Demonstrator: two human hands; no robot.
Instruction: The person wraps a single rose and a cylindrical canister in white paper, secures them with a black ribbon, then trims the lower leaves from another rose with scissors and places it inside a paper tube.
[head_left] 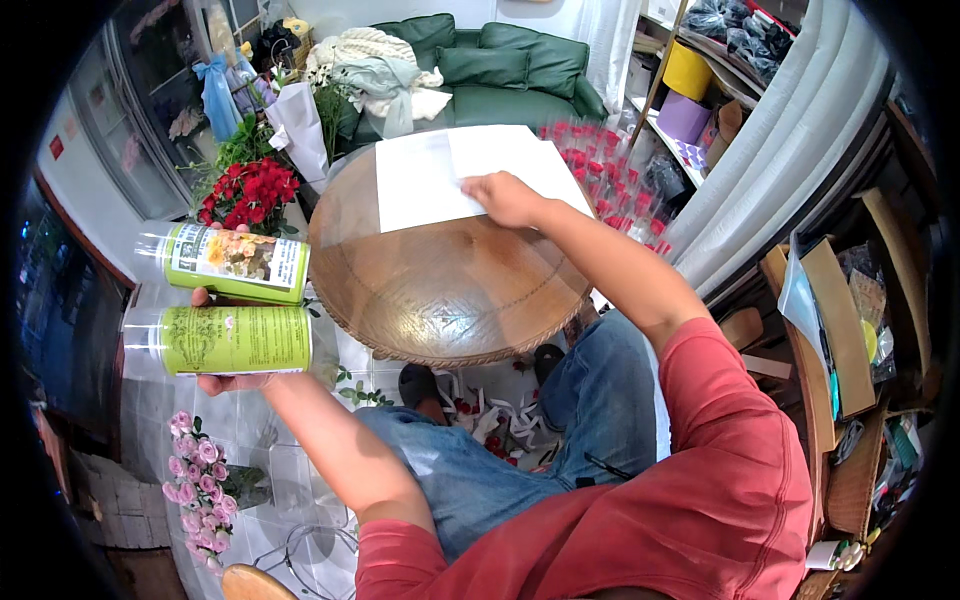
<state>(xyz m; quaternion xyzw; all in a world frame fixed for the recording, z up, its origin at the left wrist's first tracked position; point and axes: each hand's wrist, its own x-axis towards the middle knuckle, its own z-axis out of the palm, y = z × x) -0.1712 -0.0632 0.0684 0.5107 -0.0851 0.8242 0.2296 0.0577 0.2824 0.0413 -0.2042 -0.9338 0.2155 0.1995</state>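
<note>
Left grip [238,383] holds two green cans [236,340] — contents hidden; right grip [505,198] pinches paper [422,178].

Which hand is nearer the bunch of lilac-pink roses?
Left. The left hand, holding two lime-green cylindrical canisters, is above the roses in view; the right hand is farther, up and right, at flat white paper.

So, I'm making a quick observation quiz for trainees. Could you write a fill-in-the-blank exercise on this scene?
1. The left hand holds ____ green cans.
2. The fingers of the right hand are at the ____ paper.
3. The sofa beyond the table is ____.
4. The pale pink flowers are in the lower ____ part of the picture.

Missing words: two; white; green; left.
</note>
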